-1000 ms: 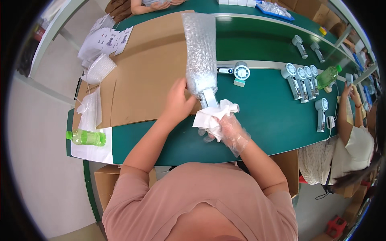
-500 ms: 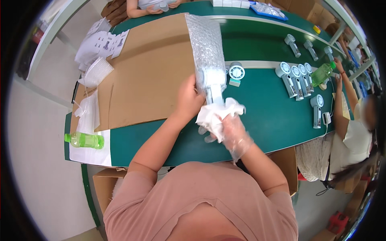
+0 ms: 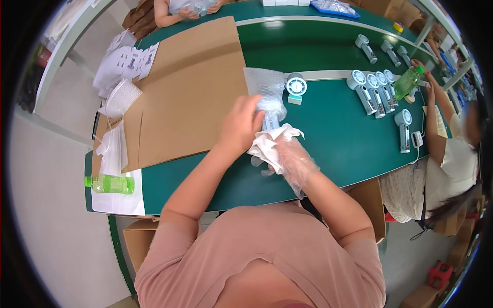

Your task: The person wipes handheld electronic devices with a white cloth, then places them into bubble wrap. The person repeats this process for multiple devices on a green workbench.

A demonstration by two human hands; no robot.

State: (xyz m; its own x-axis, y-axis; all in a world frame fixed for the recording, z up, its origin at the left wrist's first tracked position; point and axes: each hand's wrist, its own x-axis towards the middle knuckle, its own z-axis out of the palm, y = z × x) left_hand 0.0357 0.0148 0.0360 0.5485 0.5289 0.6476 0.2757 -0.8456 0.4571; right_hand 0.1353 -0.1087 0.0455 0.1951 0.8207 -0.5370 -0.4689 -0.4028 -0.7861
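Note:
A light-blue handheld fan [image 3: 270,121] stands out of a clear bubble-wrap bag [image 3: 265,82], its head covered by the wrap and its handle toward me. My bare left hand [image 3: 239,123] grips the wrapped fan from the left side, fingers and thumb against the wrap. In a thin clear plastic glove, my right hand [image 3: 295,160] closes around a white cloth [image 3: 269,146] at the handle's lower end. The cloth hides that end of the handle. Just right of the bag, another fan [image 3: 296,86] lies with a small white-and-green box [image 3: 295,99].
A large cardboard sheet [image 3: 190,97] covers the left of the green table [image 3: 328,138]. Several fans [image 3: 380,97] stand at right near a green bottle [image 3: 408,82]. Another green bottle [image 3: 110,184] lies at left. A co-worker [image 3: 452,149] sits at right; another person's hands [image 3: 197,11] are across the table.
The bubble wrap that stretched far up the table is now gathered short around the fan's head. My left hand has moved higher against the wrap; my right hand still holds the cloth at the handle.

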